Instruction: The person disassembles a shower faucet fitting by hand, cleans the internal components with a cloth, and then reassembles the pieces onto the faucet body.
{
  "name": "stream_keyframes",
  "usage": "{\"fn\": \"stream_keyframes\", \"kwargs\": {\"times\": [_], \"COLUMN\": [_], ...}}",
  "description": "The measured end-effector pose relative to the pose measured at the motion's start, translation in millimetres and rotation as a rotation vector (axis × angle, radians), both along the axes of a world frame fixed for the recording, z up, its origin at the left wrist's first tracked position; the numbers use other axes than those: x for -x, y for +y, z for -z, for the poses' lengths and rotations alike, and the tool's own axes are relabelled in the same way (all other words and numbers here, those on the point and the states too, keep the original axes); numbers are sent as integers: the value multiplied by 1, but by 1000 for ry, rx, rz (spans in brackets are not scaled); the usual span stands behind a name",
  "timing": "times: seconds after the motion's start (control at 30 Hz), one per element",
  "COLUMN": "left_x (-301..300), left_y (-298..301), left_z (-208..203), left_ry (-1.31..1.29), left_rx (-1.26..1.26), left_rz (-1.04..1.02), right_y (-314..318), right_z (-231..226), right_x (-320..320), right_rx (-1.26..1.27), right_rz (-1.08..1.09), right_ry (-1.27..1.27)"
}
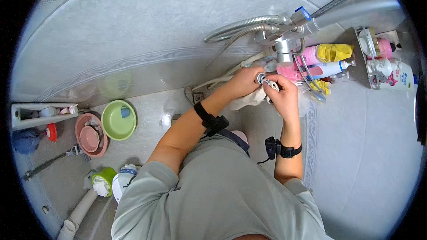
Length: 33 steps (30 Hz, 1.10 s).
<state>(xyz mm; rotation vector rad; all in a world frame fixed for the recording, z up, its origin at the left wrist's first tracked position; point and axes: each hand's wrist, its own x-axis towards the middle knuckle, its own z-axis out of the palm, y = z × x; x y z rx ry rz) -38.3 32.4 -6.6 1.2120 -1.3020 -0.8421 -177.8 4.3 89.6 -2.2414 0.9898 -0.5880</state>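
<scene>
My left hand (pixel 243 82) is closed around a short shiny metal fitting (pixel 260 78), whose round end shows past the thumb. Close against it, my right hand (pixel 284 97) pinches a bunched piece of white cloth (pixel 272 85) at the fitting's edge. More whitish cloth (pixel 250 99) hangs under both hands; its lower part is partly hidden. Just above my hands, a chrome shower mixer (pixel 284 46) is fixed to the wall, with flexible metal hoses (pixel 240 22) looping to its left.
Pink, yellow and white bottles (pixel 327 60) crowd the corner right of the mixer. A wall rack (pixel 369 58) holds several more. On the floor at left stand a green basin (pixel 119 130), a pink basin (pixel 104 144) and a green bin (pixel 108 171). A pale pipe (pixel 78 215) runs nearby.
</scene>
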Motion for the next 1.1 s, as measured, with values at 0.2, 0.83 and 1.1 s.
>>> {"fn": "stream_keyframes", "kwargs": {"times": [0.2, 0.83, 1.1], "left_x": [9, 3, -7], "left_y": [0, -5, -9], "left_z": [11, 10, 6], "left_ry": [14, 3, -36], "left_rx": [70, 172, 49], "left_rz": [-70, -139, -61], "right_y": [9, -9, -16], "right_z": [-22, 8, 0], "right_x": [-19, -35, -25], "right_rx": [55, -490, -156], "right_rz": [101, 310, -20], "right_ry": [195, -159, 70]}}
